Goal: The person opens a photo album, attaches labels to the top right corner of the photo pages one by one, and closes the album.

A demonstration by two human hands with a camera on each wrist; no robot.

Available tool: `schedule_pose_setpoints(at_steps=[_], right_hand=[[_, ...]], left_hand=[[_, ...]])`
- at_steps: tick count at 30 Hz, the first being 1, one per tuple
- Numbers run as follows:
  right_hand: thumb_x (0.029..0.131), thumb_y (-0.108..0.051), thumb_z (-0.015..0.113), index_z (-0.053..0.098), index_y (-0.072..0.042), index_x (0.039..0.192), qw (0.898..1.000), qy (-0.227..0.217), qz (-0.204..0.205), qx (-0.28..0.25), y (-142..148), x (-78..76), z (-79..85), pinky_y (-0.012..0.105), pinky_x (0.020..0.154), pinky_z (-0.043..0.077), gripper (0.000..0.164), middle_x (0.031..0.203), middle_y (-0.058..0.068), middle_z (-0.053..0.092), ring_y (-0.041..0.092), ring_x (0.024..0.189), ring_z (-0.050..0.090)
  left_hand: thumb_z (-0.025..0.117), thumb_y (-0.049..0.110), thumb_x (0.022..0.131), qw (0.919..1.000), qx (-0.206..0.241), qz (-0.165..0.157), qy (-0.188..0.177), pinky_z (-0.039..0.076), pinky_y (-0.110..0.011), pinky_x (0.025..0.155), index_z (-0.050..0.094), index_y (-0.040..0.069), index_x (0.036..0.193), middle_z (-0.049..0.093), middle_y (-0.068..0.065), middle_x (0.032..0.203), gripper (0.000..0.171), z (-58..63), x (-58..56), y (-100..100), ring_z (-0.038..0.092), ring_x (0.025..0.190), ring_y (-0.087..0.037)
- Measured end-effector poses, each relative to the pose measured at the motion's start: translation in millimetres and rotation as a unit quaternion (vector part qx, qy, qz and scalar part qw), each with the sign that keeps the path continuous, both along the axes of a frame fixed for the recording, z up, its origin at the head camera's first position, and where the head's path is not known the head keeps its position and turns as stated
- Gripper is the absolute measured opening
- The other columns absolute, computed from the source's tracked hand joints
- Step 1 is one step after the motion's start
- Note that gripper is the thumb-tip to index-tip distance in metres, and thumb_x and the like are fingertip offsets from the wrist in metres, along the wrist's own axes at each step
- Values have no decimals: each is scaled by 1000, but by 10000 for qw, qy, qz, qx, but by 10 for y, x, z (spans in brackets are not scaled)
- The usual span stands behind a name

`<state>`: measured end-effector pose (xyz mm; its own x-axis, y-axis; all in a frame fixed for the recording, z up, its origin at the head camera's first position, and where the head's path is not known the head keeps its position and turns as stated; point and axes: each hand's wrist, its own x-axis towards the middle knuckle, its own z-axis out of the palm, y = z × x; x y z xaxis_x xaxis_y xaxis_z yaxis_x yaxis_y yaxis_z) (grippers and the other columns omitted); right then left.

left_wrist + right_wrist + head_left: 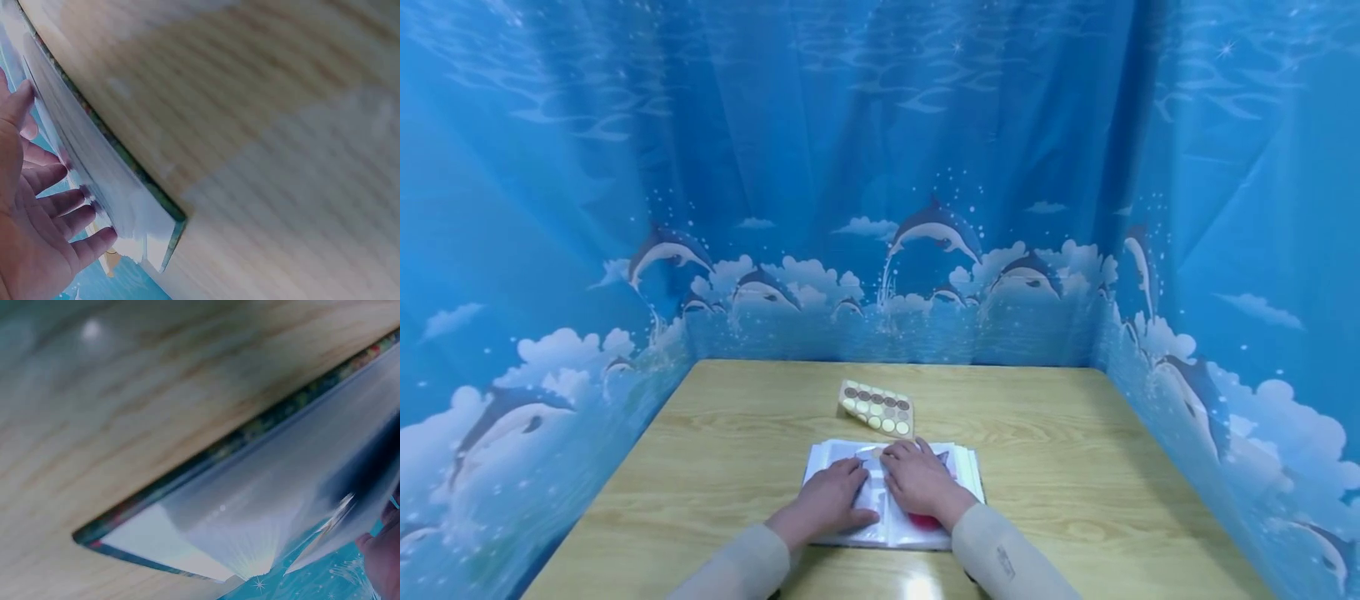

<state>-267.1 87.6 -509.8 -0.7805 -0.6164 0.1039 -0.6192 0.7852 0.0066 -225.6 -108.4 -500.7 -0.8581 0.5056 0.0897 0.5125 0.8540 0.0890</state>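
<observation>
An album [967, 471] with clear, shiny sleeve pages lies spread flat near the table's front. My left hand [831, 496] rests on its left page, fingers fairly straight; the left wrist view shows that hand [47, 212] with spread fingertips touching the page. Just right of the middle fold, my right hand [919, 479] lies on the right page, fingers extended and partly over a picture with a red patch [924, 522]. Only a bit of the right hand [382, 559] shows in the right wrist view, beside a lifted-looking page edge. The album's dark patterned cover [244, 434] lies under the pages.
Beyond the album lies a sheet of round stickers [891, 410], brown and pale yellow, its left side curled up. The wooden table [1060, 433] is enclosed on three sides by blue curtains [880, 167] printed with dolphins.
</observation>
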Motion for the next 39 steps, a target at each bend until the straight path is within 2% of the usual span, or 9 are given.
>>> schedule_pose_setpoints(at_steps=[5,9,18,21,25,31,39], right_hand=[[102,-32,50,55,-13,140,9999,-112,7,-50,-12,3,9,54,116,27,43,139,4,55,24,135,44],[101,-31,51,58,-10,138,9998,-160,7,-146,-10,-11,45,54,115,29,42,138,7,55,26,133,45],[101,-29,52,56,-2,137,9969,-384,-542,-429,132,-102,104,50,114,32,45,140,13,54,30,133,46],[102,-29,52,56,0,137,9947,-496,-675,-595,187,-145,113,50,114,32,46,140,15,53,32,133,45],[101,-28,53,56,1,136,9921,-534,-799,-802,259,-214,139,51,113,33,46,139,17,54,34,132,46],[101,-28,52,56,0,136,9889,-572,-1074,-850,334,-303,159,52,112,35,45,139,17,54,35,131,47],[100,-29,55,57,1,135,9855,-669,-1294,-872,361,-361,184,52,110,37,46,139,19,54,35,130,48]], left_hand=[[71,60,81,10000,58,-56,-25,51,-51,93,63,5,126,57,-18,133,72,2,-19,-35,55,120,-34],[74,55,80,10000,73,3,55,51,-50,88,67,7,119,60,-17,123,63,39,-59,-58,58,111,-33],[72,43,85,9993,-41,380,-44,51,-44,75,70,11,96,58,-3,87,34,160,-163,-87,56,81,-21],[73,40,87,9988,92,477,-92,52,-41,71,69,12,91,57,1,79,29,195,-203,-89,54,73,-18],[72,39,88,9961,288,728,-405,53,-38,71,70,12,93,60,3,78,27,233,-280,-70,55,71,-15],[71,37,90,9879,594,1172,-827,55,-39,77,71,12,98,66,1,84,26,275,-390,-59,60,77,-16],[71,33,90,9847,863,1291,-787,55,-43,79,72,11,99,69,-2,89,24,304,-484,-59,64,82,-21]])
